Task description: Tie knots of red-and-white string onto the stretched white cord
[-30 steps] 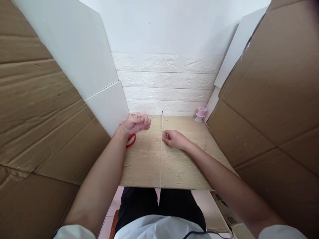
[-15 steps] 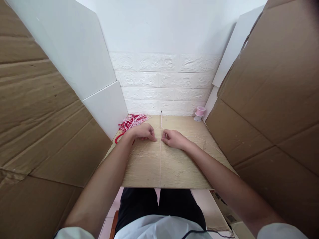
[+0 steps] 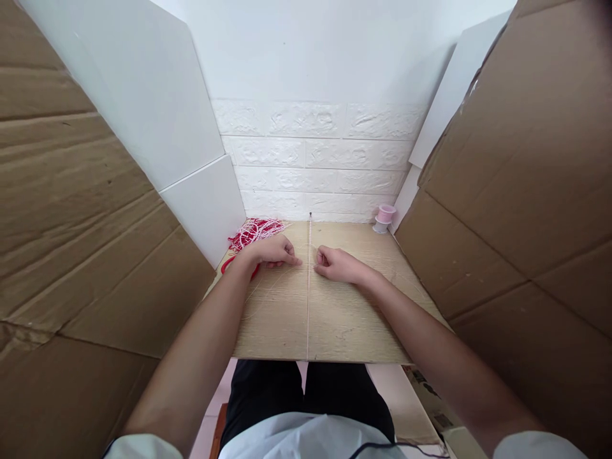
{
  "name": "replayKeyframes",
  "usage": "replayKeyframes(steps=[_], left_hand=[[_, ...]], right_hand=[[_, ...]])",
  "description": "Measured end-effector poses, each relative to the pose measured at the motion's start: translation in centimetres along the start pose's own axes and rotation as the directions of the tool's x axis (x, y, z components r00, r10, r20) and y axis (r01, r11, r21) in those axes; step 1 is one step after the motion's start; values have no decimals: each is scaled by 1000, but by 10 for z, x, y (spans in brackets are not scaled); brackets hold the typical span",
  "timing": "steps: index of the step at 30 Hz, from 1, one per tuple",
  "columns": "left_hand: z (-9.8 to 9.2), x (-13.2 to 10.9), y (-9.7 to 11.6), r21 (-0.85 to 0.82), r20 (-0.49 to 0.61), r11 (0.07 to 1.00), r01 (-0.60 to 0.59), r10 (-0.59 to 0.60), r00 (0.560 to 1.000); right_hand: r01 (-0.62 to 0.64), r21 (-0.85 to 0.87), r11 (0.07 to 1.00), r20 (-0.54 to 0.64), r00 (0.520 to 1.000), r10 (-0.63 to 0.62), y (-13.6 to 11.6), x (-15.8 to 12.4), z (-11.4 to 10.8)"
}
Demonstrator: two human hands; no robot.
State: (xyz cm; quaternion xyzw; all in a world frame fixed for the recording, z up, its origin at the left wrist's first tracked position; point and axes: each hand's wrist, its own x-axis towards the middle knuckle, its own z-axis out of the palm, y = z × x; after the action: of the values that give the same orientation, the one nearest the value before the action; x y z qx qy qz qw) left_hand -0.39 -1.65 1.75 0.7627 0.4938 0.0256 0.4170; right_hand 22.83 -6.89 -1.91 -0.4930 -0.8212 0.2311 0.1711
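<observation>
Between the left hand (image 3: 281, 251) and right hand (image 3: 333, 264), slightly nearer the right, the cord (image 3: 308, 312) runs lengthwise from beyond them toward the body; both sets of fingertips pinch narrowly, apparently on thread (image 3: 276, 278), too fine to be sure.
</observation>
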Motion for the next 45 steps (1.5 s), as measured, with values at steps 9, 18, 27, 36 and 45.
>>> replayKeyframes(steps=[9, 18, 27, 36, 45], left_hand=[[0, 3, -2, 25, -26, 1000, 13, -12, 1000], [-3, -4, 4, -39, -32, 999, 3, -4, 999], [1, -5, 12, -39, -41, 994, -99, 97, 994], [7, 3, 8, -17, 32, 996, -92, 92, 995], [7, 4, 6, -12, 31, 995, -101, 102, 994]], right_hand=[[-11, 38, 999, 15, 1000, 11, 6, 1, 0], [-92, 25, 995, -6, 996, 92, 13, 2, -7], [-84, -75, 994, -47, 996, 81, 9, 0, -7], [14, -71, 997, -10, 1000, -14, 6, 2, -1], [38, -58, 998, 7, 999, -38, 9, 2, 0]])
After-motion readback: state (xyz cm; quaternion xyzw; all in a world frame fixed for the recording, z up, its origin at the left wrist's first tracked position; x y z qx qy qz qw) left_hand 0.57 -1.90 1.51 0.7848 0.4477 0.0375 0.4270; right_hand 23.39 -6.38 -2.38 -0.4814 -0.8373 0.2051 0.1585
